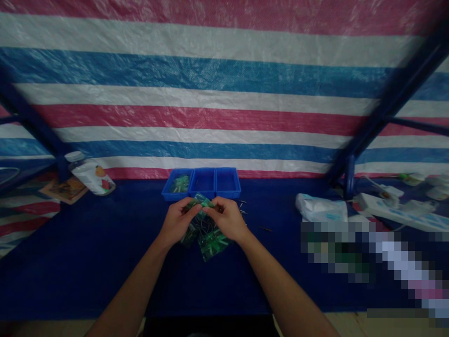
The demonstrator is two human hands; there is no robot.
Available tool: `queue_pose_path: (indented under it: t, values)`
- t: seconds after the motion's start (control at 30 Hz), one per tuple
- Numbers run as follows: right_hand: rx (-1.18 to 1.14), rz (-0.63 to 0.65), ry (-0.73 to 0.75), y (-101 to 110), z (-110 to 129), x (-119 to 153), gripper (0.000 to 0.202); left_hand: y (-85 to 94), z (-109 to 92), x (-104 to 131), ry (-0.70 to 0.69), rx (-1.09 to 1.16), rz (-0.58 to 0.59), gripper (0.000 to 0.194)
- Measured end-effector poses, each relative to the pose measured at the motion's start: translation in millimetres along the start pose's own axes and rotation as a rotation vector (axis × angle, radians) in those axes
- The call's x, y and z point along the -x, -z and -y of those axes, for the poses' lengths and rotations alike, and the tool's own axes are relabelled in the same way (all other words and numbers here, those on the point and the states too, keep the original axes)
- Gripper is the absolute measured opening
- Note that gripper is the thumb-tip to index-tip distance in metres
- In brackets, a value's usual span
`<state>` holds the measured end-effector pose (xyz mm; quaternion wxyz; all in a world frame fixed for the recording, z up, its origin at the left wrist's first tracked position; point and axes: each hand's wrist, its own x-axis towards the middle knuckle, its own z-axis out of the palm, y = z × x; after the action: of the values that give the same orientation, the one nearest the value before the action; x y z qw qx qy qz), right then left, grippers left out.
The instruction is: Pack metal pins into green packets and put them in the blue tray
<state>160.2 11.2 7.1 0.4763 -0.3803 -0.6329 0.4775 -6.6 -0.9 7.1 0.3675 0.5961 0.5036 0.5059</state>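
Between my left hand (179, 220) and my right hand (228, 218) is a small green plastic bag (202, 200), pinched at its edges by both thumbs and fingers. What the bag holds is too dim to make out. Below it, a second green plastic bag (214, 244) lies on the blue table, and more green plastic shows under my left hand. Thin dark metal pieces (204, 226) are heaped under my hands, partly hidden by them. Just beyond stand three joined blue trays (228, 194); the left one contains small green bags (180, 184).
A white-labelled jar (93, 175) leans at the back left beside a brown card or box (65, 188). On the right lie a white plastic packet (322, 208) and a power strip (393, 210). One loose thin piece (265, 229) lies right of my hands. A striped sheet hangs behind.
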Motion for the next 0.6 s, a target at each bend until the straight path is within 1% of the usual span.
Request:
queue_pose_path:
  t: [0.17, 0.4, 0.5, 0.6]
  values:
    - [0.013, 0.014, 0.018, 0.8, 1.3, 0.6, 0.029, 0.8, 1.4, -0.2, -0.007, -0.041, 0.004, 0.026]
    - [0.03, 0.023, 0.02, 1.1, 3.1, 1.0, 0.029, 0.4, -3.2, 0.1, 0.013, -0.03, -0.005, 0.026]
    - [0.037, 0.01, 0.012, 0.0, 3.1, 1.1, 0.026, 0.5, -1.7, -0.2, 0.018, -0.013, -0.013, 0.027]
    - [-0.01, 0.037, -0.011, -1.2, 1.6, 0.7, 0.02, 1.0, 1.5, -0.6, 0.026, 0.017, -0.025, 0.028]
